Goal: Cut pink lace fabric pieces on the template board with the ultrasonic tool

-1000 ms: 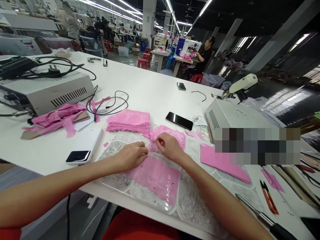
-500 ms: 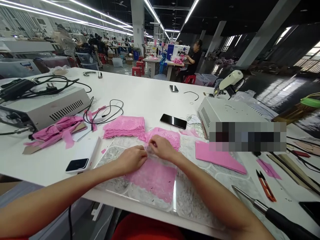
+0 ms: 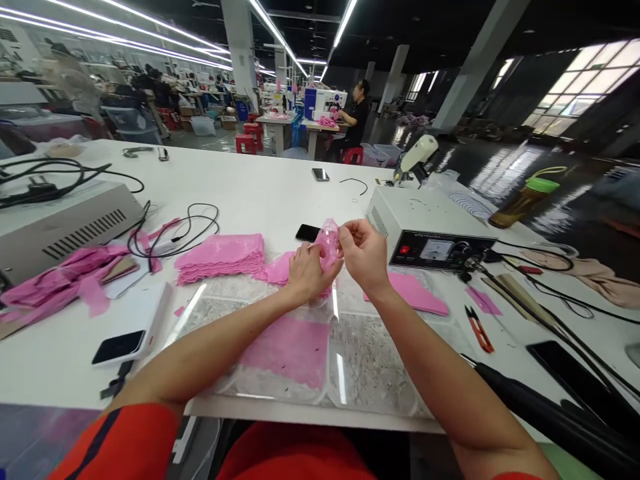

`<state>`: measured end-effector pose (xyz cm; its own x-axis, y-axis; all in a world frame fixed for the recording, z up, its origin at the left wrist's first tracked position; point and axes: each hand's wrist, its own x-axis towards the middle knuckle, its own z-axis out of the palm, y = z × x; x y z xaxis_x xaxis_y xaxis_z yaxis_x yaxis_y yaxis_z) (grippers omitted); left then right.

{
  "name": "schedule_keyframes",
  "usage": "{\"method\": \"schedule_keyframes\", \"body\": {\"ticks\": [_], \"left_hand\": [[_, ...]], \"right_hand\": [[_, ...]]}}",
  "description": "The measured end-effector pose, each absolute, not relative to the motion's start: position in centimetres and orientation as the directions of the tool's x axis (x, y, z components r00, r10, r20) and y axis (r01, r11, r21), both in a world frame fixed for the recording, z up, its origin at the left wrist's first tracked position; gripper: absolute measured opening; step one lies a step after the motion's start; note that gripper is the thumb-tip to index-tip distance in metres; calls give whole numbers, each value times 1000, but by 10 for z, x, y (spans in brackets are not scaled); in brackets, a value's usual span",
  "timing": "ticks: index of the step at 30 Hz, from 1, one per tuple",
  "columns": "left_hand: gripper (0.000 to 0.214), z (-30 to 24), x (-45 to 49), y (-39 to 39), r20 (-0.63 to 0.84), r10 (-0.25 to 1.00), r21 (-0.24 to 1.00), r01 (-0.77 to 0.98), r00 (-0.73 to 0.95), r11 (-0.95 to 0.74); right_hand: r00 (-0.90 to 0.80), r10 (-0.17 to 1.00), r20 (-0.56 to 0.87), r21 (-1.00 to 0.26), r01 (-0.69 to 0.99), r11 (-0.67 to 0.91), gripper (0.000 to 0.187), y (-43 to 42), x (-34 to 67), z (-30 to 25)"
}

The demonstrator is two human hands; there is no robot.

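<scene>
A thin pink lace piece (image 3: 329, 239) is raised between my two hands, bunched and partly see-through. My left hand (image 3: 307, 272) grips its lower part, thumb toward the right. At its right edge, my right hand (image 3: 367, 255) pinches with thumb and forefinger. Below my wrists, a flat pink sheet (image 3: 290, 350) with a scalloped lower edge lies at the clear, grey-patterned mat (image 3: 375, 353). Left of my hands sits a stack of pink lace pieces (image 3: 223, 257). More pink lace (image 3: 280, 269) lies partly hidden behind my left hand.
Folded pink fabric (image 3: 420, 295), orange thread snips (image 3: 479, 329) and a black-handled tool (image 3: 540, 400) lie to the right. A grey power unit (image 3: 425, 220) stands behind them. Phones (image 3: 120, 347) and loose cables (image 3: 200, 220) are on the table. A co-worker (image 3: 354, 120) sits farther back.
My hands have moved from above the flat sheet up and to the right. The lace piece is now lifted and bunched between them. The view has shifted to the right.
</scene>
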<state>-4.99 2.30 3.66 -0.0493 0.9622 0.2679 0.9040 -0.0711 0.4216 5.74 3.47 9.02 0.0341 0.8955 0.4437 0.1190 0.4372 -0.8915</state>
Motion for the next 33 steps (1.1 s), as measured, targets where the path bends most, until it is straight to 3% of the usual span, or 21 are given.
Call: {"method": "schedule_keyframes", "body": {"ticks": [4, 7, 11, 15, 18, 22, 25, 29, 33], "left_hand": [[20, 36, -32, 25, 288, 951, 371, 903, 110, -217], [19, 28, -27, 6, 244, 902, 321, 848, 357, -422], [33, 13, -32, -30, 190, 762, 292, 706, 619, -645], [23, 4, -39, -46, 232, 559, 217, 517, 796, -828], [14, 0, -35, -41, 208, 539, 254, 487, 816, -836], [19, 7, -27, -26, 153, 589, 353, 513, 793, -782], [11, 20, -32, -22, 113, 524, 396, 446, 844, -803], [13, 27, -42, -26, 121, 497, 472, 390, 860, -790], [24, 25, -43, -29, 54, 442, 433, 378, 895, -819]], "right_hand": [[169, 882, 440, -896, 152, 418, 19, 12, 100, 85], [241, 892, 382, -890, 355, 285, 21, -18, 141, 55], [280, 889, 361, -721, 689, 75, 24, -67, 188, 1], [259, 888, 380, -575, 818, 8, 26, -102, 213, -26], [285, 873, 396, -558, 830, -18, 27, -106, 218, -26], [292, 868, 401, -586, 810, -2, 26, -102, 218, -22], [275, 887, 370, -568, 823, -18, 23, -108, 222, -22], [218, 908, 358, -436, 899, -44, 24, -122, 230, -23], [67, 897, 436, -273, 960, 61, 28, -131, 236, -23]]}}
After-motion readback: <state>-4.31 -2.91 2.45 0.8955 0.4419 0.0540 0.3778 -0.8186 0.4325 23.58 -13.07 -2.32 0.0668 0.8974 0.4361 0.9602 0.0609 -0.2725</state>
